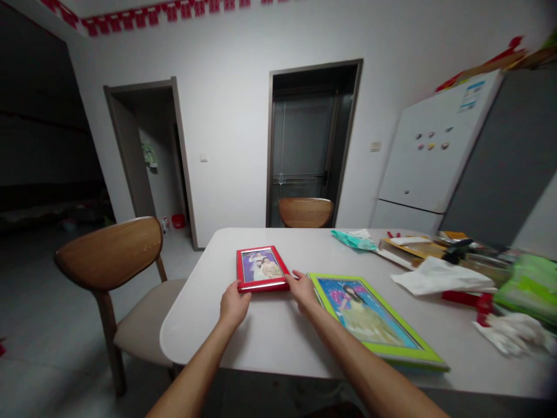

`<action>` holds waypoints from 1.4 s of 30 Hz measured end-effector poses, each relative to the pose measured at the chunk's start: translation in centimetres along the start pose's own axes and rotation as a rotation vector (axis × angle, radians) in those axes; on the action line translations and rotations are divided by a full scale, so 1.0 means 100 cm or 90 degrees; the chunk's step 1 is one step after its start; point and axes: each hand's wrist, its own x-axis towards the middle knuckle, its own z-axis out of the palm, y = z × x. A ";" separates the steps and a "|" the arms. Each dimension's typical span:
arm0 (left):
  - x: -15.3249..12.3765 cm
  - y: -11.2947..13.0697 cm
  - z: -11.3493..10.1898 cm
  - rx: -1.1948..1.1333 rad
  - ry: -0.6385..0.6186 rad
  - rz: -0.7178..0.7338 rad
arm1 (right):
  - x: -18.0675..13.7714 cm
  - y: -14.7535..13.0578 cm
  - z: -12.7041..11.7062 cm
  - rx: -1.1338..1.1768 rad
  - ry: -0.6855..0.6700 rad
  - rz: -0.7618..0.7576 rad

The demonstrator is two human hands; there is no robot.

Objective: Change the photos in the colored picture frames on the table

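A wooden chair [108, 255] with a curved back and pale seat stands at the left of a white table [270, 342], angled toward its rounded near-left corner, with bare floor around it. On the table, a person's left hand [234, 305] closes on the near-left corner of a red photo frame [261, 268], thumb on top of the rim. The right hand [303, 290] takes the near-right corner, fingers bent over the edge. The frame lies picture-up in the left half of the table, well back from the near edge; whether it is lifted off the surface cannot be told.

Just right of the right hand, nearly touching it, a larger green photo frame [374, 319] lies flat and slanted, its near corner close to the table's front edge. The tabletop is bare in front of and left of the red frame, out to the rounded rim.

Beyond, a second chair [305, 212] is tucked in at the far side before a dark doorway [311, 145]. Farther right lie a teal packet [352, 239], a crumpled white sheet [439, 276] and a crowded jumble of green and red items [522, 287] along the right end. A white fridge [435, 162] stands behind them against the wall.
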 end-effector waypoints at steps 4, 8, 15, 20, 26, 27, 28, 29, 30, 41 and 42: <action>-0.023 0.006 -0.001 -0.077 -0.021 0.018 | -0.024 -0.014 0.002 0.196 -0.035 0.016; -0.046 0.018 -0.005 -0.149 -0.039 0.049 | -0.052 -0.035 0.000 0.310 -0.043 0.012; -0.074 0.059 -0.031 -0.386 -0.097 0.099 | -0.117 -0.064 -0.045 0.308 -0.107 -0.225; -0.100 0.067 -0.051 -0.615 -0.117 0.074 | -0.160 -0.063 -0.071 0.014 -0.151 -0.457; -0.124 0.031 -0.056 -0.649 -0.195 -0.014 | -0.183 -0.027 -0.057 -0.195 -0.262 -0.687; -0.125 0.023 -0.055 -0.639 -0.202 -0.022 | -0.184 -0.022 -0.052 -0.218 -0.275 -0.698; -0.124 0.015 -0.053 -0.618 -0.202 -0.023 | -0.184 -0.017 -0.047 -0.236 -0.286 -0.702; -0.122 0.007 -0.050 -0.585 -0.195 -0.017 | -0.184 -0.013 -0.042 -0.250 -0.293 -0.698; -0.119 0.000 -0.048 -0.543 -0.183 -0.006 | -0.184 -0.010 -0.036 -0.258 -0.297 -0.688; -0.111 -0.020 -0.040 0.028 -0.111 0.034 | -0.180 0.004 -0.013 -0.296 -0.353 -0.604; -0.112 -0.020 -0.039 0.040 -0.109 0.035 | -0.181 -0.001 -0.016 -0.288 -0.353 -0.600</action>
